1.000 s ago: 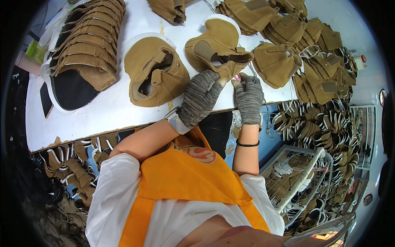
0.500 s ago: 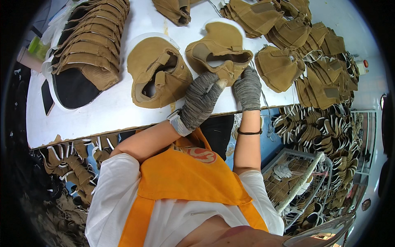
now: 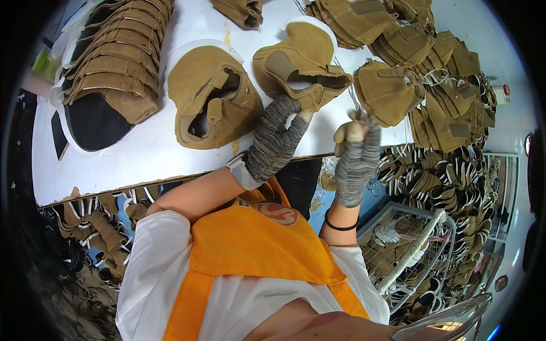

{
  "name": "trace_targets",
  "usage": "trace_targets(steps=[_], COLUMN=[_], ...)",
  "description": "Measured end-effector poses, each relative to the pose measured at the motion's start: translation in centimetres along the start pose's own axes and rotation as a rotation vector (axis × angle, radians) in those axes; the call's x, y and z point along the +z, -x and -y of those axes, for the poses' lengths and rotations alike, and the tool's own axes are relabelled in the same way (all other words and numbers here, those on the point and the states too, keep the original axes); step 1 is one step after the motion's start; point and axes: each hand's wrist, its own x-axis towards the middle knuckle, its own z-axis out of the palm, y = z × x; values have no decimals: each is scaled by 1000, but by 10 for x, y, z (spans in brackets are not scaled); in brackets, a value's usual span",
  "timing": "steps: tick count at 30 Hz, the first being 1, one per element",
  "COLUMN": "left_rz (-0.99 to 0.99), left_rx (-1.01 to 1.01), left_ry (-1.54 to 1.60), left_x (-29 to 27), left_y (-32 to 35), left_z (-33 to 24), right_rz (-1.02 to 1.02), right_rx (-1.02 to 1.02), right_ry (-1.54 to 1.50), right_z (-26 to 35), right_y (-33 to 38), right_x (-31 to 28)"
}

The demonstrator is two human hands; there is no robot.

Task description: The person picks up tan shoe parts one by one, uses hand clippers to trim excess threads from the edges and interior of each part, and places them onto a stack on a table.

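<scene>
A brown suede shoe upper [image 3: 301,42] with a white rim lies tilted on the white table. My left hand [image 3: 277,133], in a grey knit glove with bare-looking fingertips, grips its near edge between thumb and fingers. My right hand [image 3: 358,165], gloved alike, is raised by the table's front edge, apart from the upper. Its fingers are closed, and a thin grey cord [image 3: 356,96] runs up from them; the grip itself is slightly blurred. Left of the held piece sits a second brown upper [image 3: 207,113], with its opening facing up.
A long row of nested brown uppers [image 3: 122,68] stands at the left. Stacked uppers [image 3: 392,94] crowd the table's right side. A wire basket [image 3: 392,238] stands below the table on the right, with many more uppers [image 3: 466,193] heaped beyond it.
My right hand has pulled away from the held upper, rightward and back toward me. My left hand keeps its grip on the upper, almost unmoved.
</scene>
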Motion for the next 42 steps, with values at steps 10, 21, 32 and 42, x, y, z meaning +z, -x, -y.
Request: trace_targets(steps=[10,21,32,42], left_rz=[3,37,30,65], left_rx=[131,-76,-111,-87], left_ry=[-142,-70,-56,32], left_x=[0,1,1,-1], left_y=[0,4,6,1], left_z=[14,15,22,5], right_rz=[155,178,200,159], right_rx=[-444,-406,-396,-347], right_ry=[475,467,426,278], right_z=[22,22,20,9], right_y=[-8,-10,-15,-13], right_x=[16,10,10,9])
